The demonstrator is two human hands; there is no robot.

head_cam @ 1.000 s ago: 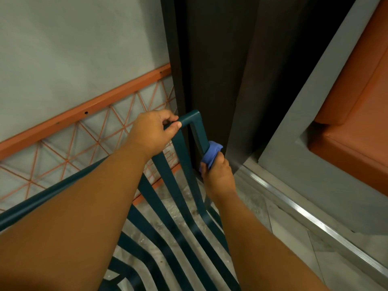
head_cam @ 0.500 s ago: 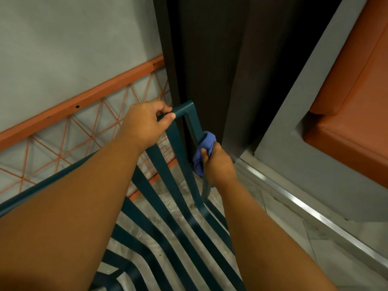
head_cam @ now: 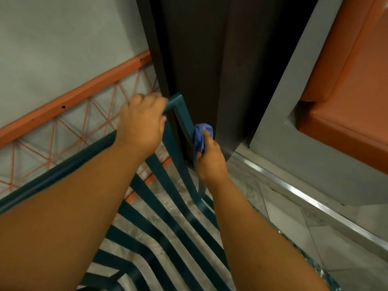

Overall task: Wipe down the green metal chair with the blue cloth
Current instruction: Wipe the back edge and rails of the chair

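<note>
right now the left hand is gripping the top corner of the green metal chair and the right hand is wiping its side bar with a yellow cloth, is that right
Not quite: the cloth is blue, not yellow. The head view shows the left hand gripping the top corner of the green metal chair while the right hand wipes its side bar with a bunched blue cloth.

A pale grey wall (head_cam: pixel 63 38) fills the upper left, crossed by a slanting orange rail (head_cam: pixel 84 92) with thin orange wire lattice (head_cam: pixel 69 141) beneath. A dark brown panel (head_cam: pixel 199 59) rises at centre. At right, an orange padded seat (head_cam: pixel 346 101) sits in a grey surround (head_cam: pixel 294 133), above a metal strip (head_cam: pixel 294 194) on the tiled floor (head_cam: pixel 283 217)
</note>
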